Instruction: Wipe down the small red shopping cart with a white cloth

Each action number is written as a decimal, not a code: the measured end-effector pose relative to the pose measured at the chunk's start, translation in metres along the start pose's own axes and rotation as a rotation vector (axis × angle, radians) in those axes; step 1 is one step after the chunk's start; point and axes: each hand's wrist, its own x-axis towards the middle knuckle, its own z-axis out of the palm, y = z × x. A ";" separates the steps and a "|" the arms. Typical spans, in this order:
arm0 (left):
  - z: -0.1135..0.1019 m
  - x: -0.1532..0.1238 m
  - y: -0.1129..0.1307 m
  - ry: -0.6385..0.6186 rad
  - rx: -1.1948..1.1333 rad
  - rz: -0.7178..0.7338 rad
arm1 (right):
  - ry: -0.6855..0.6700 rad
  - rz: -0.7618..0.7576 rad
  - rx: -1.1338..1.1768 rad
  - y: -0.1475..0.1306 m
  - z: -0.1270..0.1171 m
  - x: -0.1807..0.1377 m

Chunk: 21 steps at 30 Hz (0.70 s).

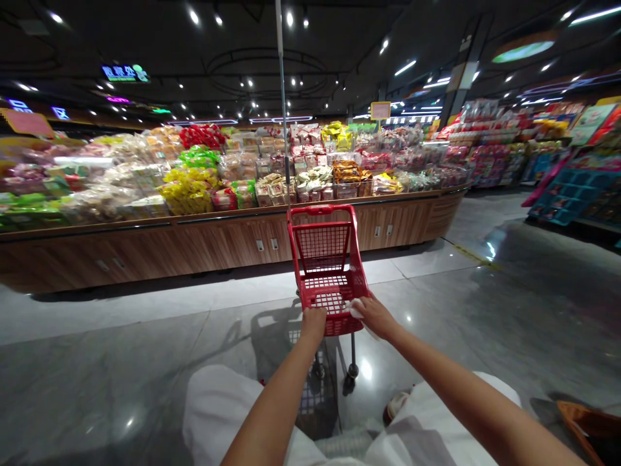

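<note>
Gripping the near edge of the red cart (359,272) with both arms stretched forward, you face a long display across the floor (194,343). Your left hand (314,321) is clamped on the left end of that near edge, fingers curled over it. Your right hand (377,316) is closed on the near right corner, with a white tissue (357,308) caught between it and the cart. The cart stands upright in the middle of the scene, just left of your right hand, its grid bottom and sloping far panel in view and its wheels on the glossy tiles.

Beyond the cart, the wood-panelled surface (233,237) runs from the far left towards the right, heaped with wrapped goods. You see yellow packets (190,191) left of the cart, green packets (198,156) behind them and red packets (202,136) farther back. A thin pole (283,90) rises at the cart's far left; you cannot tell whether it is fixed to the cart.

On the far right stands a blue rack (557,194), well apart from you. An orange container (573,414) sits at the near right, while your white trousers (218,408) and one shoe (396,406) show below your arms.
</note>
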 end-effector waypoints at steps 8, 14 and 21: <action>0.002 0.005 0.007 0.007 -0.004 -0.036 | 0.031 0.070 0.037 -0.069 0.026 0.037; -0.001 0.000 -0.002 -0.004 0.011 -0.005 | 0.000 -0.014 0.012 -0.031 0.008 0.015; 0.000 0.007 0.013 0.001 0.015 -0.035 | 0.015 0.050 0.034 0.002 0.000 0.001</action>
